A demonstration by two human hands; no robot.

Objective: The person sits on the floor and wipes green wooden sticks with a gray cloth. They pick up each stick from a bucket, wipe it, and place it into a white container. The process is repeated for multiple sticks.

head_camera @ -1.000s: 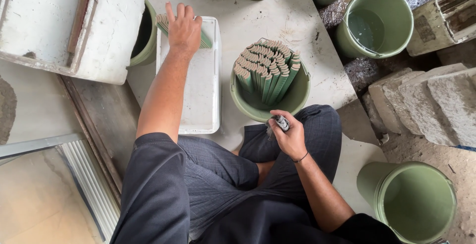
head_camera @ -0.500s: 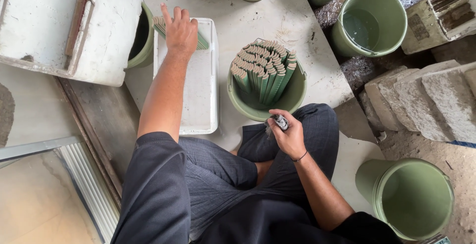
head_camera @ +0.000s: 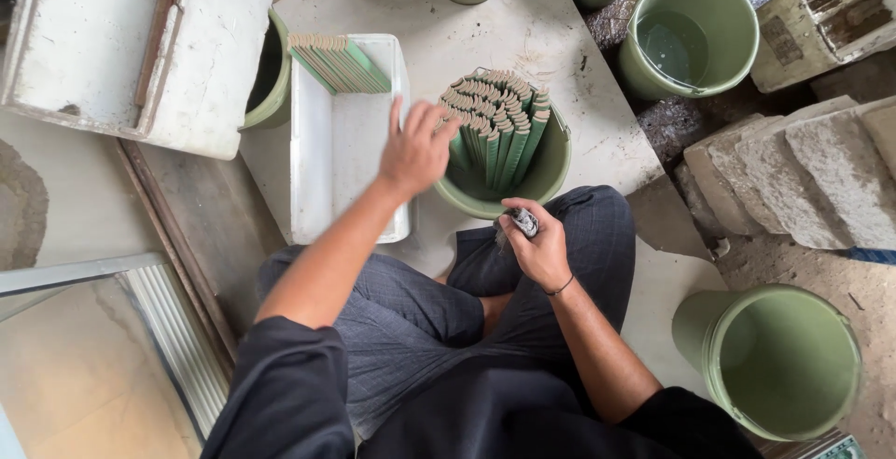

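My left hand point(head_camera: 417, 149) hovers with fingers spread beside the green bucket point(head_camera: 541, 174), which is packed with upright green sticks point(head_camera: 495, 123). It holds nothing. A row of the same green sticks point(head_camera: 338, 62) lies at the far end of the white tray point(head_camera: 313, 170). Just in front of the bucket, above my lap, my right hand point(head_camera: 537, 249) grips a small dark tool point(head_camera: 525, 222).
A white box point(head_camera: 112, 48) lies at the left over another green bucket point(head_camera: 271, 81). More green buckets stand at the top point(head_camera: 691, 34) and lower right point(head_camera: 779, 361). Grey stone blocks point(head_camera: 803, 174) are at the right. A metal frame point(head_camera: 177, 328) lies lower left.
My left hand has let go of the sticks at the tray's far end and pulled back toward the bucket of sticks. The right hand stays in place with the tool.
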